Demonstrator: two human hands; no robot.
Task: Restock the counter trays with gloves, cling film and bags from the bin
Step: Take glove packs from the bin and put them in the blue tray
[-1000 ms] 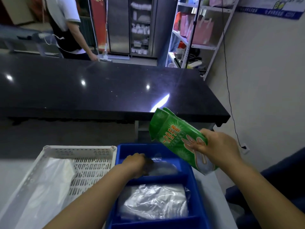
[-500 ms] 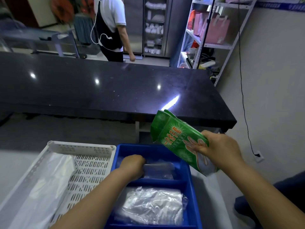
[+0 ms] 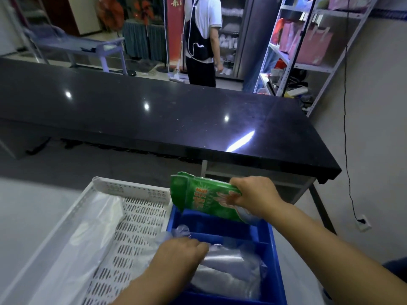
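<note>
While the right hand [image 3: 253, 195] pinches the green glove packet [image 3: 198, 192] above the blue tray [image 3: 276, 256], far compartment, the left hand [image 3: 182, 254] apparently grips the clear bag bundle [image 3: 229, 271], near compartment. Risk: the tilted packet snags the divider and lands askew.

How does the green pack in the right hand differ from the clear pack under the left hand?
The green pack is opaque and printed; the clear pack is see-through and plain. The right hand holds the green pack tilted above the far compartment of the blue tray; the clear pack lies in the near compartment, gripped by the left hand. Both are soft plastic packs.
</note>
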